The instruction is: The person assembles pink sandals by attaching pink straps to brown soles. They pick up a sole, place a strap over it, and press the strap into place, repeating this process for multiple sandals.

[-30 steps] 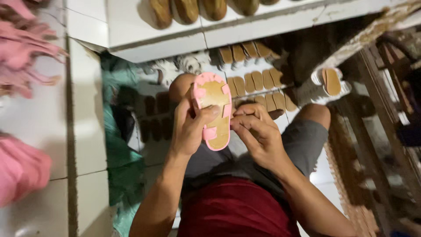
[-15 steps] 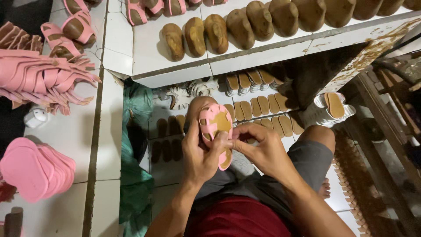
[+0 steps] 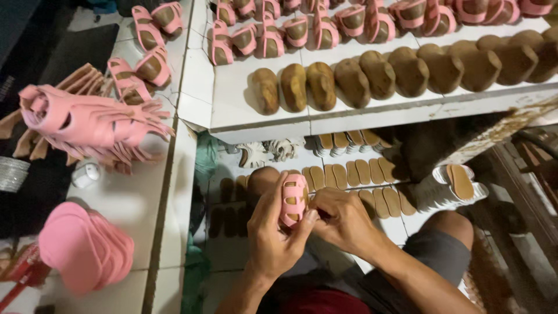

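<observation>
My left hand (image 3: 273, 232) grips a small pink strappy sandal upper (image 3: 293, 200) stretched over a brown shoe last, held above my knee. My right hand (image 3: 343, 218) pinches the sandal's lower right edge, fingertips pressed against it next to my left thumb. Both hands touch the same sandal, in front of my lap.
A white tiled bench (image 3: 232, 110) carries a row of bare brown lasts (image 3: 349, 81) and finished pink sandals (image 3: 273, 32) behind them. Left, a pile of pink strap pieces (image 3: 87, 125) and a stack of pink soles (image 3: 84, 247). Tan insoles (image 3: 354, 171) lie below on the floor.
The view has tilted up, showing the bench top. The sandal, earlier seen sole side up, has been turned so its pink straps face me; both hands still hold it.
</observation>
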`<state>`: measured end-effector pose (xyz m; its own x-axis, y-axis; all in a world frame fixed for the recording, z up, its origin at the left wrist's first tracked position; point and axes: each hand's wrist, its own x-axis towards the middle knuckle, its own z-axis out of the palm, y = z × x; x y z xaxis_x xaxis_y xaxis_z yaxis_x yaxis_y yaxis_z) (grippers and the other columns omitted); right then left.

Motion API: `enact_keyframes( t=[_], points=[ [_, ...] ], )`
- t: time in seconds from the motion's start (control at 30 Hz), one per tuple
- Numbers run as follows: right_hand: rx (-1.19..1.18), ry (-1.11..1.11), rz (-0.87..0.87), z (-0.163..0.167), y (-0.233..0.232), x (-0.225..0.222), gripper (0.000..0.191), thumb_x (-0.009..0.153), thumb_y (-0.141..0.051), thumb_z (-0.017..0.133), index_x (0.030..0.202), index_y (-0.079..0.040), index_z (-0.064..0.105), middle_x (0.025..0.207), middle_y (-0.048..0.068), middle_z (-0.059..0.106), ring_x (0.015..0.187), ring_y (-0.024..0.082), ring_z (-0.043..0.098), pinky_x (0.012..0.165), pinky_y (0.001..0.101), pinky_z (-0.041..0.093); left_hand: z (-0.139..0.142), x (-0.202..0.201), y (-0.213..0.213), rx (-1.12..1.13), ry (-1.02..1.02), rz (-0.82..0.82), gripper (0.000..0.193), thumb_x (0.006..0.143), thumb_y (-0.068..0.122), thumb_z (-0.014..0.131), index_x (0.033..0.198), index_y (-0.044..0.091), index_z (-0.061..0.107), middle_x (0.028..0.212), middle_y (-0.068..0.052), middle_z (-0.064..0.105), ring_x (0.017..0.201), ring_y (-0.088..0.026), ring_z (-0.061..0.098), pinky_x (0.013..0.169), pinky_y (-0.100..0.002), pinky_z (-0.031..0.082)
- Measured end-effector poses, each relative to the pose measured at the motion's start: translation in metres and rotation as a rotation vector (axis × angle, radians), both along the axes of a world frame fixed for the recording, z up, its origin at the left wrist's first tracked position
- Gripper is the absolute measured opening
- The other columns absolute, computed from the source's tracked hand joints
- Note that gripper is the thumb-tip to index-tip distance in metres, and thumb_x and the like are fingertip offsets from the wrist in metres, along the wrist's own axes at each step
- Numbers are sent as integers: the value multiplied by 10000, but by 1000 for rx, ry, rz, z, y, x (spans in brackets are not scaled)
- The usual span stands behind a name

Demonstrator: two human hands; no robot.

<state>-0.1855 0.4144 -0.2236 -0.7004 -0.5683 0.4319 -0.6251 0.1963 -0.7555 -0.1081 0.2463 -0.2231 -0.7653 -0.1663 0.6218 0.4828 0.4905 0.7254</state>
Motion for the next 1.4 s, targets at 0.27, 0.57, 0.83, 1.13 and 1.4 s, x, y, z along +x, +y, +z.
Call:
enact_keyframes(
  t=[0.27,0.57,0.83,1.13,1.4],
  points=[
    [-136,-845,245,5,-59,-55,113,873,-28,674,823,23,762,716,85,746,596,111,628,532,268,472,-33,-46,-73,969,-365,-284,456,924,258,646,1210,-97,634,1010,-186,712,784,-230,693,671,-354,602],
    [238,-528,404,8,-91,-73,208,950,-171,702,841,0,749,692,47,703,602,93,551,519,266,437,-3,-34,-95,548,-205,-203,514,947,156,689,1386,-36,504,1135,-101,674,959,-138,685,803,-290,603],
    [-454,-935,483,-45,-87,-47,159,902,-48,613,890,56,732,639,113,665,504,179,623,480,333,559,-28,-38,-102,1187,-349,-728,402,974,295,594,1172,-54,625,903,-166,700,703,-232,699,621,-355,594],
    [-638,-949,121,-38,-74,-50,335,999,-299,579,959,7,709,835,120,687,724,210,652,666,330,543,-19,-58,-101,1021,-204,-253,478,989,199,577,1383,-70,536,1156,-153,651,942,-197,654,796,-351,580],
    [-186,15,-246,-15,-71,-25,415,850,-77,808,1239,-48,667,1197,105,636,1075,206,620,928,326,516,-22,-84,-85,932,-216,-244,468,1042,251,559,1406,-39,515,1235,-129,645,1073,-184,659,936,-335,565]
  ],
)
